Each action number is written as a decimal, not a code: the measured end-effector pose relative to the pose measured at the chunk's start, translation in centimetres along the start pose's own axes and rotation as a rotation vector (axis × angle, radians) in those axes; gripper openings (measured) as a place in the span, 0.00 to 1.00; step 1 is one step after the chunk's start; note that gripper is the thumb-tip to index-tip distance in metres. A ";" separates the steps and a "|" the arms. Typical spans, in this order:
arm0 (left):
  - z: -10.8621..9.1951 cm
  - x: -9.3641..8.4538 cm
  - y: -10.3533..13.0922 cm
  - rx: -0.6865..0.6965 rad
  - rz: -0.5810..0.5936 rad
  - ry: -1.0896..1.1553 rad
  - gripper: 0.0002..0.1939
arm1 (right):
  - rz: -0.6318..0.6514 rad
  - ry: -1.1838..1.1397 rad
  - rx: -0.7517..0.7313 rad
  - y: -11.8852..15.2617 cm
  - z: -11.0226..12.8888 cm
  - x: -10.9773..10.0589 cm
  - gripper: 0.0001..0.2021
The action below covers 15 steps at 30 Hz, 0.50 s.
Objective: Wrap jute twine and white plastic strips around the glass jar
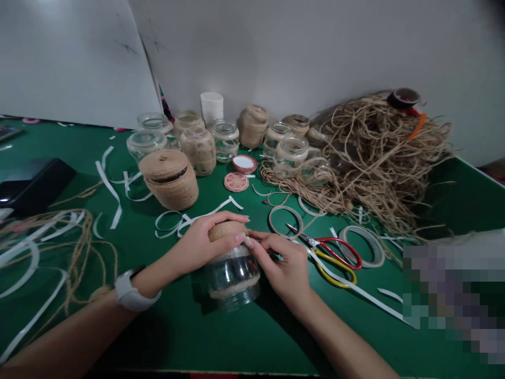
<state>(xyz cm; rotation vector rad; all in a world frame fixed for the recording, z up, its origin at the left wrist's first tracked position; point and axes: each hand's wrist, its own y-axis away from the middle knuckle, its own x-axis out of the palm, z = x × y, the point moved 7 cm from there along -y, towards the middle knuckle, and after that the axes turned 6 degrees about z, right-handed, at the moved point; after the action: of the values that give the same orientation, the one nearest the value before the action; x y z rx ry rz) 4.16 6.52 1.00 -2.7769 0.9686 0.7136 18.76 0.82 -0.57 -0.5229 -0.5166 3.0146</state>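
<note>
While the left hand [209, 238] curls over the glass jar [232, 271], thumb and fingers parted around its rope-wrapped end and holding it, we see the right hand [284, 263] at the same end. Its thumb and forefinger come nearly together against the wrapping; we cannot tell whether they pinch anything. The jar is at the near middle of the green table [189, 337], between both hands, its bare mouth pointing down toward us. We find scissors [335, 268] just beyond the right hand, near a roll of tape [362, 247], and a covered jar [169, 181] farther back on the left.
</note>
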 end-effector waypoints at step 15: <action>1.1 0.6 -0.1 0.064 -0.024 0.170 0.17 | 0.153 -0.071 0.183 -0.6 -1.3 0.7 0.21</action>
<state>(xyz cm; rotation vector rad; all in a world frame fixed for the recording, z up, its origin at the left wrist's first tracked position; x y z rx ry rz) 4.15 6.55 -0.28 -2.8241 0.9659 0.4400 18.56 1.81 -1.74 -0.4658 -0.2080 3.1921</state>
